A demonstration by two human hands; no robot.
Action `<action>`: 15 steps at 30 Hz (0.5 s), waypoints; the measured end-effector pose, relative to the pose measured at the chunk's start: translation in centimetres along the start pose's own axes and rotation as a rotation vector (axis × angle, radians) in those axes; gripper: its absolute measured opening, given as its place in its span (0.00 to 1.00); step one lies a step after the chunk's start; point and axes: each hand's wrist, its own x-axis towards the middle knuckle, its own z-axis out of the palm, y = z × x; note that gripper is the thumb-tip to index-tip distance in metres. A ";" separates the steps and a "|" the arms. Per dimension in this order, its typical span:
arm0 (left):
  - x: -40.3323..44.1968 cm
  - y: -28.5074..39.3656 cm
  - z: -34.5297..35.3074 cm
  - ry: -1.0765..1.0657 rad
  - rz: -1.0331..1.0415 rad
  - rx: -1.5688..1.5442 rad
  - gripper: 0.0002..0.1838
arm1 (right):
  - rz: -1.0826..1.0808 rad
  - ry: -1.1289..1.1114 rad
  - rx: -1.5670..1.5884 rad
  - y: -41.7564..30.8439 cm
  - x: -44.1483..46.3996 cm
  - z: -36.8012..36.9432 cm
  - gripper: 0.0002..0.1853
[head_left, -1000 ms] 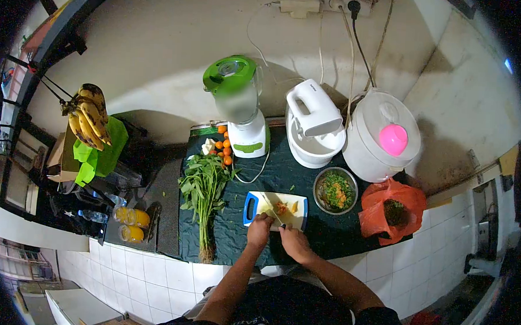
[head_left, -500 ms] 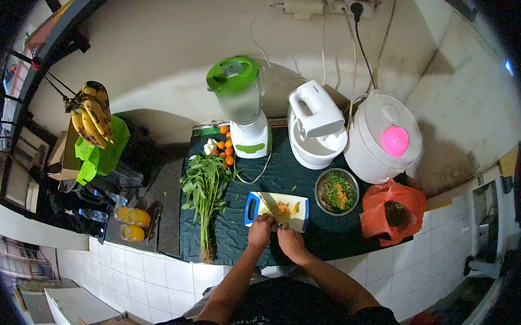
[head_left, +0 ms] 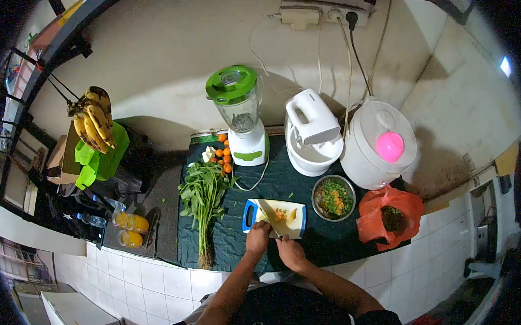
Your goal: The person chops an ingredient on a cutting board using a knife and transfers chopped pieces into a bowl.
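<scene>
A knife (head_left: pixel 267 213) lies slanted over a white cutting board (head_left: pixel 297 231) with blue ends. My right hand (head_left: pixel 291 252) is closed around its handle at the board's near edge. My left hand (head_left: pixel 258 237) is closed beside the blade, at the board's near left; what its fingers hold, if anything, is hidden. Finely chopped orange bits (head_left: pixel 281 213) lie right of the blade, with a larger orange-yellow piece (head_left: pixel 293 214) further right. Right of the board, a metal bowl (head_left: pixel 314 201) holds chopped greens and orange bits.
Left of the board lies a bunch of leafy greens (head_left: pixel 202 198), with small orange fruits or tomatoes (head_left: pixel 227 159) behind. A blender (head_left: pixel 248 141), a white mixer (head_left: pixel 314 121) and a rice cooker (head_left: pixel 365 155) line the wall. A red plastic bag (head_left: pixel 406 227) stands at right; bananas (head_left: pixel 90 123) hang left.
The view has shifted slightly, so the counter things sit a little lower. My left hand has moved slightly back toward me along the blade; my right hand keeps the knife handle.
</scene>
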 end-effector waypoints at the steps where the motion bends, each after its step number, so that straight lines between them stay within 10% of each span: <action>1: -0.1 0.1 0.1 0.015 -0.013 -0.016 0.06 | -0.003 0.004 0.000 0.0 0.0 0.2 0.20; 15: -0.5 -1.5 1.4 -0.017 -0.032 -0.047 0.10 | -0.247 0.108 -0.182 1.3 2.1 0.1 0.20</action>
